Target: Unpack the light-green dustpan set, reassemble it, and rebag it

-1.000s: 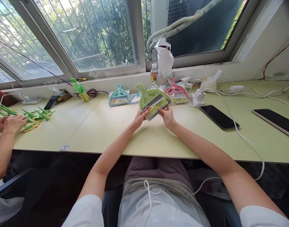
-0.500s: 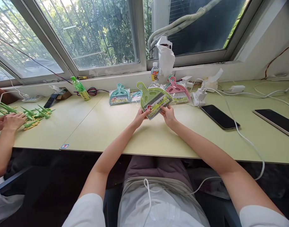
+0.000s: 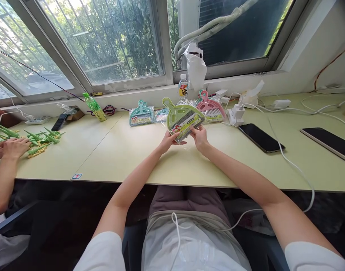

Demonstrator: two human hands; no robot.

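A green mini dustpan-and-brush set (image 3: 181,118) in a clear plastic bag is held up over the pale green table (image 3: 127,154), its handle pointing up and left. My left hand (image 3: 169,140) grips the bag's lower left corner. My right hand (image 3: 199,135) grips its lower right edge. Behind it lie a teal set (image 3: 141,113) and a pink set (image 3: 210,106), both in bags, near the window sill.
Two dark phones (image 3: 260,137) (image 3: 329,139) lie at right with white cables (image 3: 291,162) and chargers (image 3: 236,114). A green bottle (image 3: 94,107) and a small bottle (image 3: 183,87) stand at the back. At left, another person's hand (image 3: 15,146) rests by green plastic pieces (image 3: 41,136).
The green set has stayed in both hands, rising slightly then settling a little; my grip shifted only slightly. The other person's hand has barely moved.
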